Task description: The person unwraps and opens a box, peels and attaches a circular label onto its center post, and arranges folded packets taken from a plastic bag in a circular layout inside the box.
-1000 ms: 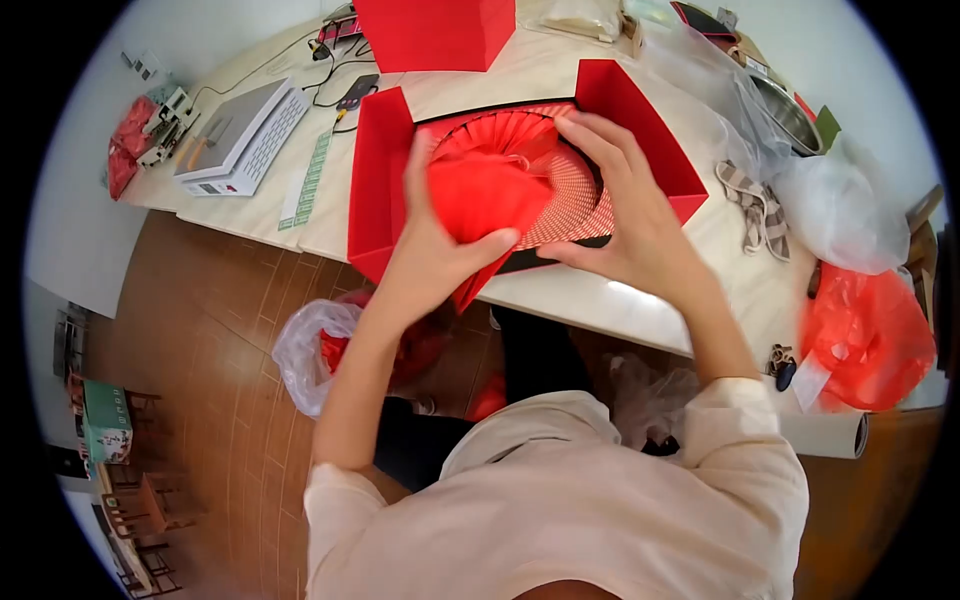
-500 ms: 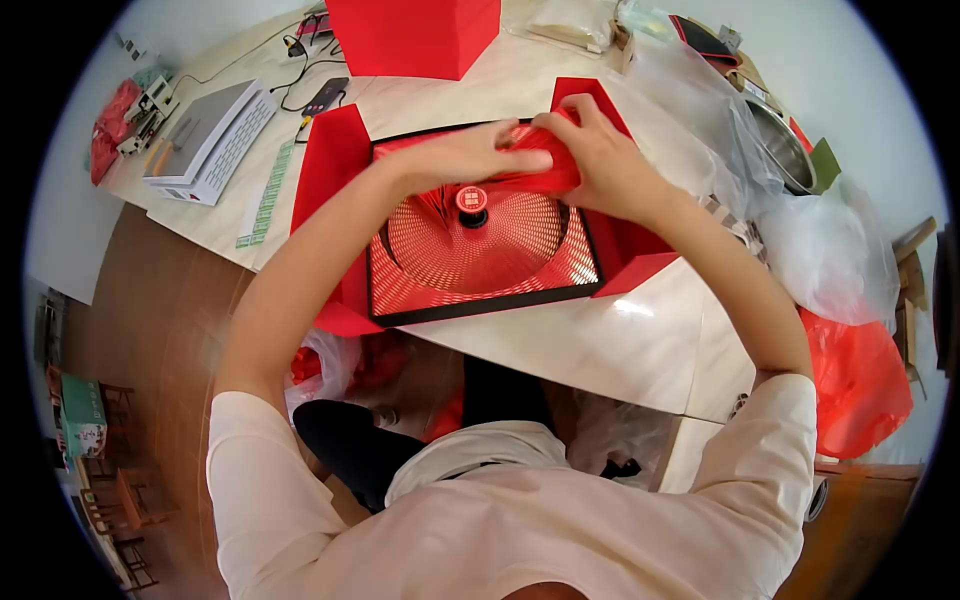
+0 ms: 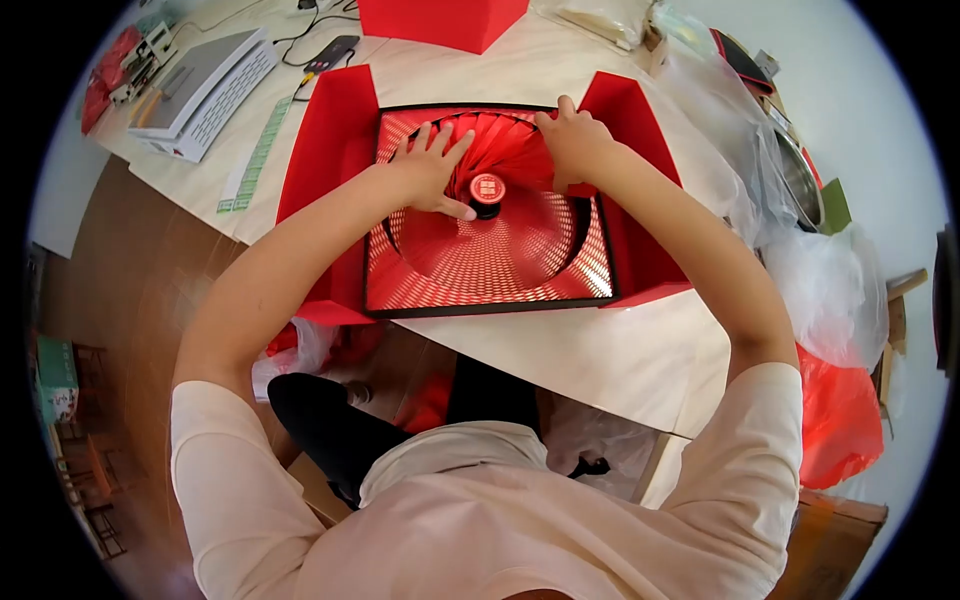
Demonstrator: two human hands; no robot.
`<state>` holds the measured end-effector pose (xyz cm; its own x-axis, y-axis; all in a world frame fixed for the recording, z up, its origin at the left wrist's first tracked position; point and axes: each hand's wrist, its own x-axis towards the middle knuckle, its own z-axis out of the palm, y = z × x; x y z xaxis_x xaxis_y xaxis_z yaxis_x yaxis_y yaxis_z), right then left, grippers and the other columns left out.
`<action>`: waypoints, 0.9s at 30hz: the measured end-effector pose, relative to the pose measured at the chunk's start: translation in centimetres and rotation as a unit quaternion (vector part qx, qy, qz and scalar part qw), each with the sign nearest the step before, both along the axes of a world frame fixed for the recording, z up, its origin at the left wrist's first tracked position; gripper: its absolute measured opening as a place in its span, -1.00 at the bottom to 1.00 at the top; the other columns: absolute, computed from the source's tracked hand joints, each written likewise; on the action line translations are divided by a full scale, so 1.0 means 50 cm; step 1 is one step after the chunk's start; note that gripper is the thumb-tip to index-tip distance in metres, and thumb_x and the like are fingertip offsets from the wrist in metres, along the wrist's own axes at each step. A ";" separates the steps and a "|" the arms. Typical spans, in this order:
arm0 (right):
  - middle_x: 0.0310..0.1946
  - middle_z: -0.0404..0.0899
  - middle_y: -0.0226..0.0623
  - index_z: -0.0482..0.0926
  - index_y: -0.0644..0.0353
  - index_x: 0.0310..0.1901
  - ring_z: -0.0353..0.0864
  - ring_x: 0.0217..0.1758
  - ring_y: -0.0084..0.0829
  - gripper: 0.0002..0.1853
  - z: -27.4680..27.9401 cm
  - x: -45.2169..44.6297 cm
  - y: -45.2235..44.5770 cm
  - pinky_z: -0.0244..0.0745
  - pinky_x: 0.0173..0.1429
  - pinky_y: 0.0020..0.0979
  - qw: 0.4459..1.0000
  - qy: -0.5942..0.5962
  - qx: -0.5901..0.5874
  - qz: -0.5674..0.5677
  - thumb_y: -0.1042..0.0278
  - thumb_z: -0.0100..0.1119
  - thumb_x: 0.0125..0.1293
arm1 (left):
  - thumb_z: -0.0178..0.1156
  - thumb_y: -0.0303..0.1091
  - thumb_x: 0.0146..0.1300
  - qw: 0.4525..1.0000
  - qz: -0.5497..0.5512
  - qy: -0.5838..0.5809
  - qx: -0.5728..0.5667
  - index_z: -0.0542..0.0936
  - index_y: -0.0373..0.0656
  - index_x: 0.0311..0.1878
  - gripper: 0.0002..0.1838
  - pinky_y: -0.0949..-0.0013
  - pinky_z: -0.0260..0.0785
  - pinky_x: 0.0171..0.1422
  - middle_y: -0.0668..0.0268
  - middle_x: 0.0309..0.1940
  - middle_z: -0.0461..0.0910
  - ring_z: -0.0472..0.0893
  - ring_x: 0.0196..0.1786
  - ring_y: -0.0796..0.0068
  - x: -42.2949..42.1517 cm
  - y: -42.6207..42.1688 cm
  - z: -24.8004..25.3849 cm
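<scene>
An open red box (image 3: 335,130) on the table holds a black-edged insert (image 3: 490,307) with a shiny red-and-gold patterned face. Out of its round recess rises a black neck with a round red cap (image 3: 487,189). Red pleated cloth (image 3: 505,140) fans from beside the cap to the recess's far rim. My left hand (image 3: 425,175) lies on the cloth left of the cap, open, fingers spread. At the recess's right rim is my right hand (image 3: 582,150), fingers bent at the cloth's edge; its fingertips are partly hidden.
A second red box (image 3: 445,20) stands at the table's back. To the left are a grey-and-white box (image 3: 200,90), a phone-like device (image 3: 332,52) with cables and a green-and-white strip (image 3: 255,155). Clear plastic bags (image 3: 700,120) and a metal bowl (image 3: 800,180) lie on the right.
My hands have moved apart: the left went left and flattened out, fingers spread, and the right moved to the rim. The bunched red cloth now lies fanned out. The view has shifted slightly.
</scene>
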<state>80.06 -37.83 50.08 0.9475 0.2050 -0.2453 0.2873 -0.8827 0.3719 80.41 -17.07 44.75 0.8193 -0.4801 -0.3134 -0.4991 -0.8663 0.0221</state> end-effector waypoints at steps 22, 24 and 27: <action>0.29 0.10 0.16 0.01 0.14 0.40 0.21 0.28 0.01 0.22 -0.102 -0.039 -0.081 0.21 0.34 -0.17 0.949 -0.151 0.186 0.206 -0.05 0.53 -0.31 | -0.04 -0.05 0.34 0.939 -0.216 -0.215 -0.162 0.04 -0.28 0.40 -0.30 0.08 -0.13 0.50 0.08 0.40 0.09 0.06 0.47 0.22 -0.029 -0.057 -0.058; 0.25 0.14 0.18 0.03 0.22 0.38 0.23 0.25 0.03 0.22 -0.110 -0.040 -0.084 0.22 0.34 -0.21 0.934 -0.166 0.210 0.236 0.06 0.56 -0.34 | -0.05 -0.09 0.36 0.943 -0.219 -0.197 -0.154 0.02 -0.34 0.40 -0.30 0.13 -0.12 0.50 0.05 0.40 0.08 0.06 0.47 0.21 -0.026 -0.059 -0.063; 0.26 0.11 0.21 -0.01 0.34 0.37 0.25 0.24 0.00 0.26 -0.125 -0.039 -0.084 0.23 0.32 -0.21 0.934 -0.136 0.191 0.269 0.00 0.55 -0.35 | -0.06 -0.12 0.36 0.945 -0.220 -0.163 -0.179 -0.05 -0.35 0.42 -0.28 0.11 -0.17 0.52 0.00 0.42 0.00 -0.01 0.49 0.19 -0.021 -0.050 -0.062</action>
<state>78.13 -42.03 43.81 0.6987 0.6929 0.1782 0.6680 -0.7210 0.1841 79.38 -19.56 41.63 0.5415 -0.8238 0.1679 -0.8396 -0.5401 0.0576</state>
